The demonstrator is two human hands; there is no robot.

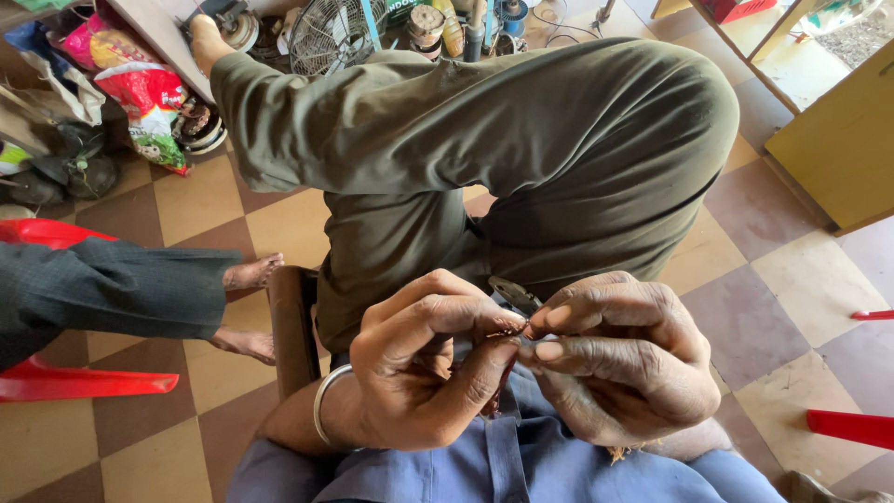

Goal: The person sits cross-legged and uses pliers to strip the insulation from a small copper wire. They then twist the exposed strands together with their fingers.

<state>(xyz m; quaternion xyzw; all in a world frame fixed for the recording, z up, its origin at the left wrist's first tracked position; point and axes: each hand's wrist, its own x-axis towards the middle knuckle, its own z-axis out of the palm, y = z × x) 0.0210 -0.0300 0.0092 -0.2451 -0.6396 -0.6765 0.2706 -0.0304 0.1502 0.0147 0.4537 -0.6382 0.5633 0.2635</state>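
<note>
- Head view: the left hand point(419, 368) and right hand point(619, 359) meet low in the picture, around six o'clock, over the lap of a person in olive trousers point(521, 140) and a blue shirt point(503, 466).
- Both sets of fingers are closed in a pinch on a thin reddish wire point(507, 333), which runs between the fingertips; its ends are too fine to make out.
- A small metal clip-like part point(514, 296) sits just behind the pinch, at twelve o'clock from it.
- My judgement: keeping the two pinches close together and twisting gently should stop the wire kinking or slipping.
- A steel bangle point(328, 401) rings the left wrist.
- At nine o'clock another person's dark sleeve point(112, 289) rests above red plastic chairs point(84, 382); a fan guard point(331, 35) lies at twelve.
</note>
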